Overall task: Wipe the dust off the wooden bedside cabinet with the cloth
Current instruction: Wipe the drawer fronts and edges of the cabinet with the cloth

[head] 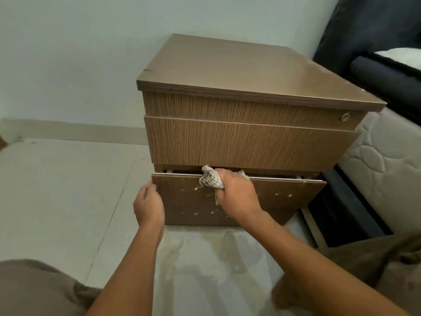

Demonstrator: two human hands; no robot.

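The wooden bedside cabinet [246,142] stands against the pale wall, with a flat top and three drawer fronts. Its bottom drawer [284,197] is pulled out a little, and white specks dot its front. My right hand [237,195] grips a bunched white checked cloth [210,180] and holds it against the top edge of that drawer front. My left hand [149,205] holds the left edge of the same drawer front, fingers curled round its corner.
A mattress [387,165] on a dark bed frame [346,213] stands close on the cabinet's right. Pale floor tiles [63,190] stretch to the left. My knees [34,288] are at the bottom corners, and the floor in front of the cabinet looks damp.
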